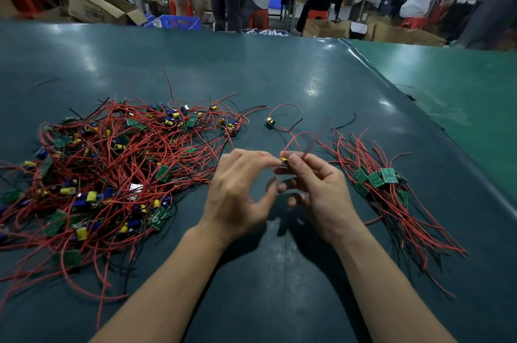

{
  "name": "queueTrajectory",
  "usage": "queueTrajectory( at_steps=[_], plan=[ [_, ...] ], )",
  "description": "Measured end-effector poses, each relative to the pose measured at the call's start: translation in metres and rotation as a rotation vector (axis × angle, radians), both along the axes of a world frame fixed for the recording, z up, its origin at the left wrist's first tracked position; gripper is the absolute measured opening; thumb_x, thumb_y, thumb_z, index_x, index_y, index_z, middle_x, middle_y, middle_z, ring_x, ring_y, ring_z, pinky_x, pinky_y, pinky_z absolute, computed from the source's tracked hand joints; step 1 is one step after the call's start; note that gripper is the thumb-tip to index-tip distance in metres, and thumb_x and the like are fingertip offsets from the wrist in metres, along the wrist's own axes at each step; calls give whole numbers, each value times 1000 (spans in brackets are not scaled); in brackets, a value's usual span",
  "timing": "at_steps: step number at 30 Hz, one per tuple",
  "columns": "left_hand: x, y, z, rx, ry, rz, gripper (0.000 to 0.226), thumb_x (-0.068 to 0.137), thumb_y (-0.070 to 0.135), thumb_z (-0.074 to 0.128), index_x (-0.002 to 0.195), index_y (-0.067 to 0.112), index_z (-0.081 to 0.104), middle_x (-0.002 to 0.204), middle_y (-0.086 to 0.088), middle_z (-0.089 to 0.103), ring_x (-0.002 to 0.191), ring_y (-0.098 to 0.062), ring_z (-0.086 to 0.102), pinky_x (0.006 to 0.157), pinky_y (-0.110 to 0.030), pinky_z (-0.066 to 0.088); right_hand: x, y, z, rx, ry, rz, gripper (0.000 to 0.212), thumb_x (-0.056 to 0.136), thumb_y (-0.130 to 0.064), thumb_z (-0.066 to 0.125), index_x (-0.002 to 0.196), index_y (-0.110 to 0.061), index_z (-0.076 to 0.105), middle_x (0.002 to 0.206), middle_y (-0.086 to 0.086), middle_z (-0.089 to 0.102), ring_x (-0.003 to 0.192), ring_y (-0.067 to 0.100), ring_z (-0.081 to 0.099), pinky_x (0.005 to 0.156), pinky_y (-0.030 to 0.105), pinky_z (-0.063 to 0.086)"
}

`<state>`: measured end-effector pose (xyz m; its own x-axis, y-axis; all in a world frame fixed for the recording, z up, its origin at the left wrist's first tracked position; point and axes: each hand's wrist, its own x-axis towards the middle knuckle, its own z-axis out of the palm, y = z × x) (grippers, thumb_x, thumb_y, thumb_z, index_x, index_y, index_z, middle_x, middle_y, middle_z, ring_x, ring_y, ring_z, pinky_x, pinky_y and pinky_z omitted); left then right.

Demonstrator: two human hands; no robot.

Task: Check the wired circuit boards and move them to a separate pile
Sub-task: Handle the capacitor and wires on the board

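Both hands are raised over the middle of the dark green table (279,77). My right hand (316,189) pinches a small wired circuit board (284,163) with a yellow part between thumb and forefinger; its red wires arc up and blur. The fingertips of my left hand (237,189) reach to the same board and pinch at its red wire. A big tangled heap of wired boards (112,169) lies on the left. A smaller, tidier pile of wired boards (386,191) lies on the right. One single wired board (270,122) sits apart, beyond my hands.
A loose black wire (347,121) lies past the right pile. The table's rounded right edge (419,108) borders a lighter green surface. Beyond the far edge are several people at benches, red stools, cardboard boxes (95,4) and a blue crate (176,22).
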<state>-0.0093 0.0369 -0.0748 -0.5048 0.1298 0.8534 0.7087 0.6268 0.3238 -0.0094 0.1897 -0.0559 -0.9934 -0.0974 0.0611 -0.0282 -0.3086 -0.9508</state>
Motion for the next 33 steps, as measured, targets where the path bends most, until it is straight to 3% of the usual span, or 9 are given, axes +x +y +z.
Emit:
queueTrajectory(
  at_steps=[3,6,10,14,18,21,24,28,33],
  plan=[
    [5,6,2,443,-307,-105,30,77,28,79,93,23,54,87,9,67,71,-13,64,69,-30,53,3,-5,-1,134,65,-73,11,94,-17,60,95,-17,72,80,-1,74,57,12,65,39,22,47],
    [2,6,5,682,-553,-143,37,69,36,86,75,17,55,71,-1,67,61,-11,62,62,-25,52,5,-11,-1,155,87,-107,16,99,-17,54,101,-16,70,84,-5,74,59,11,67,38,24,49],
    [1,4,8,604,-761,-210,27,68,42,78,77,17,71,65,-1,70,53,-13,61,53,-27,50,4,-12,1,131,102,-126,20,101,-16,51,106,-16,70,94,-4,74,63,13,68,39,23,45],
    [2,6,12,506,-780,-272,29,72,40,75,99,30,74,81,-5,76,63,-23,64,62,-41,53,5,-11,0,156,146,-156,20,99,-15,55,104,-26,71,98,-3,75,74,10,70,40,24,48],
    [3,9,12,718,-640,-232,24,70,31,78,91,19,74,82,2,76,66,-14,69,66,-28,58,5,-13,-3,175,207,-158,20,95,-8,59,94,-21,75,80,-3,76,63,9,69,44,20,49],
    [2,11,11,788,-713,-231,25,71,30,78,89,12,76,84,-8,76,70,-21,71,72,-36,60,2,-14,-9,274,275,-166,19,93,-2,61,107,-9,73,88,-10,75,76,2,67,63,14,53],
    [0,11,11,853,-763,-234,7,80,16,75,86,12,75,81,-6,76,69,-15,71,68,-30,59,0,-12,-11,416,338,-244,25,89,0,68,111,-12,71,105,-5,72,98,1,67,94,26,54],
    [-1,9,14,1036,-883,-253,9,86,0,67,84,8,69,75,-6,74,66,-17,71,59,-23,56,1,-11,-13,506,465,-240,27,85,2,72,108,-10,74,109,4,74,97,9,70,93,38,55],
    [0,7,17,1040,-995,-321,13,88,-2,63,85,10,66,76,-5,74,68,-17,72,65,-26,56,-4,-7,-19,813,762,-321,27,84,0,62,108,-3,75,113,13,72,101,23,71,91,39,57]
  ],
)
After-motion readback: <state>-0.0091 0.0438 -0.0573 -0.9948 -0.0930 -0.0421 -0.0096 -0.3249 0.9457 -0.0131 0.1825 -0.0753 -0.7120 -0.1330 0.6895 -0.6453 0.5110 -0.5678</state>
